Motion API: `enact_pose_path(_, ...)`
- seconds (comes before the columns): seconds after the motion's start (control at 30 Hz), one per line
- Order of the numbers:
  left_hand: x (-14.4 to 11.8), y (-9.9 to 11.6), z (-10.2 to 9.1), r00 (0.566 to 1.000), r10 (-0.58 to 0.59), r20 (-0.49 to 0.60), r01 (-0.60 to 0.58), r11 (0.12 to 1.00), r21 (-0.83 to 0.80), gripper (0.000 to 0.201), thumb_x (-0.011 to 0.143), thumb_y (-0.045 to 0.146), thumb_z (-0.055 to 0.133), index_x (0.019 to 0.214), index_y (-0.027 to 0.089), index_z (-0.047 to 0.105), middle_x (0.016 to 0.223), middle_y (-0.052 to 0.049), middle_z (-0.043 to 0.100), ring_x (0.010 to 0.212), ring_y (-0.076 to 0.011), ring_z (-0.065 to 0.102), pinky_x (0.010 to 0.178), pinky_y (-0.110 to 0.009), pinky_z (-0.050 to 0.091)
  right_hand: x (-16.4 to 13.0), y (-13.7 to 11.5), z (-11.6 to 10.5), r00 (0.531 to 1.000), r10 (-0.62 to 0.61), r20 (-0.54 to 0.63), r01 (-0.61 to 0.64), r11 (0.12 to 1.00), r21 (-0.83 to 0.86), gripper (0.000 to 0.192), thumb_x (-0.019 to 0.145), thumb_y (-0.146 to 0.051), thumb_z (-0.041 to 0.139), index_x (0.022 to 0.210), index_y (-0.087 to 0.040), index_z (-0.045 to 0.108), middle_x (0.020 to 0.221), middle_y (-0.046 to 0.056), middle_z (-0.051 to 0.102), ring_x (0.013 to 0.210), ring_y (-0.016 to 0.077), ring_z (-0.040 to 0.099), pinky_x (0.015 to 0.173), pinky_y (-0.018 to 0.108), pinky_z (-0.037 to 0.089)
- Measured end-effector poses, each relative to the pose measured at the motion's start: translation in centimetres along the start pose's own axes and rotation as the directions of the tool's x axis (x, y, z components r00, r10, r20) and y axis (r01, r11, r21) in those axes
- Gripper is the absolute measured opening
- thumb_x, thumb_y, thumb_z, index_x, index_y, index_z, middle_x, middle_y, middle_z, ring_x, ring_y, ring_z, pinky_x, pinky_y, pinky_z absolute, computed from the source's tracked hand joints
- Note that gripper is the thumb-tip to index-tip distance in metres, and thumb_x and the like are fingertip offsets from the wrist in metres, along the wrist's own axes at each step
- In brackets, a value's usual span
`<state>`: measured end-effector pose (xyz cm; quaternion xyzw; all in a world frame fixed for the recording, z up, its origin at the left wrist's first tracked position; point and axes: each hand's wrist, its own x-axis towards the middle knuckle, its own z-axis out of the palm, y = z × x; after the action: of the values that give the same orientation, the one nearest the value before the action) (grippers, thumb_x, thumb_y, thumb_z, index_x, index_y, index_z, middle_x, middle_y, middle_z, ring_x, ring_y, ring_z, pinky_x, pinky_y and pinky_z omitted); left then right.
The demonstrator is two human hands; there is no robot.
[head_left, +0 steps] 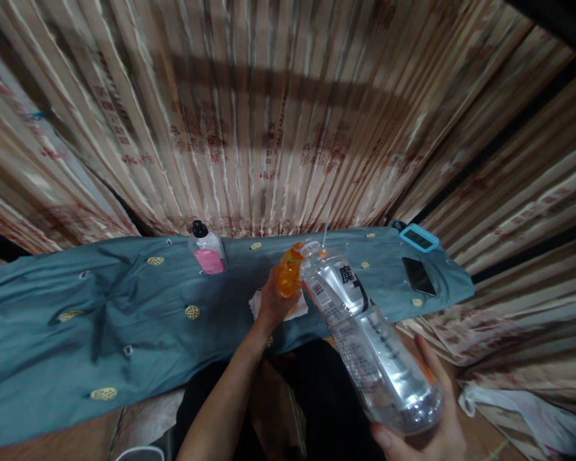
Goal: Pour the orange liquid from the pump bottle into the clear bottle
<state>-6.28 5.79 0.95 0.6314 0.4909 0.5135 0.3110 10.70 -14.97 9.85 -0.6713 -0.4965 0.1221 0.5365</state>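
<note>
My left hand is wrapped round a small bottle of orange liquid and holds it above the cloth. In my right hand lies the base of a large clear plastic bottle with a silver label and black lettering. This large bottle is tilted, its neck down toward the mouth of the orange one. Both necks meet or overlap in view; whether they touch I cannot tell. Beneath my left hand a white tissue rests on the cloth. A thin pale stick rises behind the large bottle's neck, its lower end hidden.
A blue-green patterned cloth covers the long surface before me. On it, to the left, stands a black-capped bottle with a pink label. A blue-framed digital clock and a dark phone lie at the right. Pleated curtains hang behind.
</note>
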Motion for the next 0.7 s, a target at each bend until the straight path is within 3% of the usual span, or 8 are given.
enact_pose_path(0.17, 0.02, 0.24, -0.1, 1.0, -0.012, 0.002, 0.012, 1.0, 0.019, 0.057, 0.068, 0.015, 0.078, 0.116, 0.021, 0.049, 0.102, -0.003, 0.071, 0.087, -0.0197, 0.071, 0.078, -0.032, 0.059, -0.11, -0.11, 0.23, 0.998, 0.055, 0.002, -0.055, 0.998, 0.027, 0.114, 0.061, -0.071, 0.078, 0.153, -0.019, 0.038, 0.155, 0.013, 0.043, 0.133, 0.0381, 0.05, 0.092, 0.038, 0.048)
enact_pose_path(0.4, 0.08, -0.03, 0.11, 1.0, 0.004, -0.004, -0.004, 1.0, 0.023, 0.055, 0.069, 0.016, 0.077, 0.116, 0.021, 0.05, 0.106, -0.005, 0.07, 0.091, -0.0203, 0.071, 0.082, -0.034, 0.059, 0.06, 0.57, 0.23, 1.0, 0.008, 0.004, -0.009, 0.999, 0.047, 0.111, 0.06, -0.068, 0.081, 0.151, -0.02, 0.041, 0.154, 0.012, 0.044, 0.136, 0.0381, 0.046, 0.087, 0.036, 0.05)
enact_pose_path(0.7, 0.06, 0.45, -0.05, 0.998, -0.06, 0.012, 0.059, 0.997, 0.048, 0.056, 0.068, 0.014, 0.076, 0.116, 0.022, 0.05, 0.103, -0.003, 0.071, 0.09, -0.0203, 0.072, 0.081, -0.033, 0.059, 0.26, 0.2, -0.14, 0.998, -0.054, 0.013, 0.055, 0.997, -0.056, 0.109, 0.065, -0.069, 0.076, 0.154, -0.017, 0.038, 0.157, 0.013, 0.042, 0.144, 0.0393, 0.038, 0.092, 0.038, 0.049)
